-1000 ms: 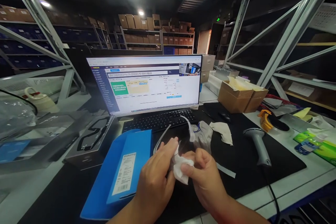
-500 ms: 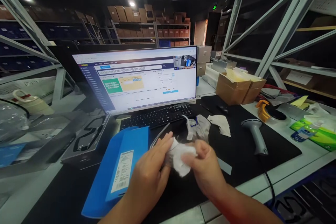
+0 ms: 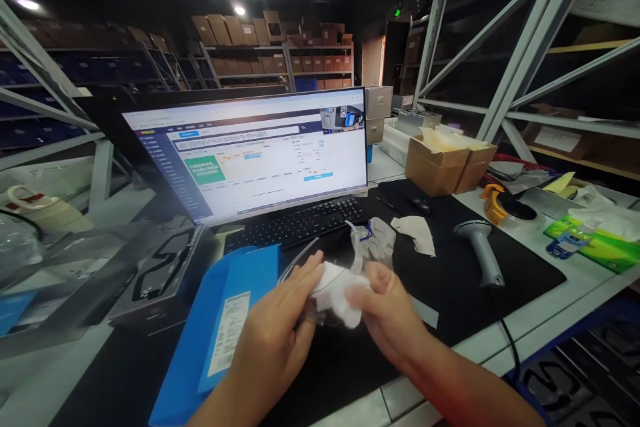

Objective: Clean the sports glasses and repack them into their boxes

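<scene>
My left hand [image 3: 280,333] grips a pair of clear glasses [image 3: 313,250] above the black desk mat [image 3: 465,307]; their thin arms stick up toward the keyboard [image 3: 295,223]. My right hand [image 3: 387,313] pinches a white wipe [image 3: 337,290] against the glasses. The lenses are mostly hidden under the wipe and my fingers. A blue box [image 3: 225,320] with a white label lies just left of my left hand.
A lit monitor [image 3: 250,153] stands behind the keyboard. A crumpled clear bag [image 3: 375,243] and a white cloth [image 3: 415,233] lie on the mat. A grey barcode scanner [image 3: 480,250], open cardboard boxes [image 3: 447,167], a tape dispenser [image 3: 495,203] and a green tissue pack [image 3: 595,237] sit right. A black tray [image 3: 155,273] sits left.
My right hand has rubbed the wipe a little up and left over the glasses. The view has shifted to the right and slightly down.
</scene>
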